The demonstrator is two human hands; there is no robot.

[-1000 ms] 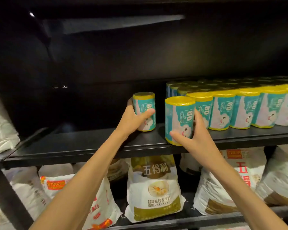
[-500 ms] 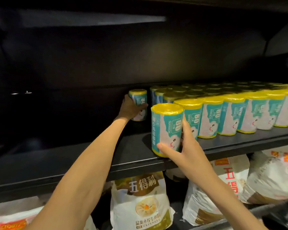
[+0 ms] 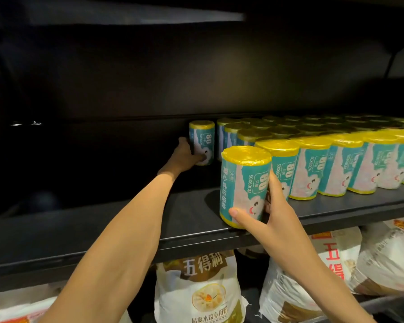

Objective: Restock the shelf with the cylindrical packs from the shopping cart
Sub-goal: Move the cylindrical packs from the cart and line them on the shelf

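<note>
With each hand's grip wrapped around a pack, the left hand (image 3: 183, 157) should seat the rear pack (image 3: 201, 142) upright against the back row (image 3: 254, 130), while the right hand (image 3: 269, 220) squares the front pack (image 3: 244, 185) beside its neighbours on the shelf (image 3: 126, 229).

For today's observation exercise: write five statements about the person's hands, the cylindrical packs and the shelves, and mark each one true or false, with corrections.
1. The left hand grips a pack at the back of the shelf. True.
2. The right hand holds a pack at the shelf's front edge. True.
3. The packs have red tops. False: the tops are yellow.
4. The shelf is full left of the front pack. False: that stretch is bare.
5. Large white sacks sit on the shelf below. True.
</note>
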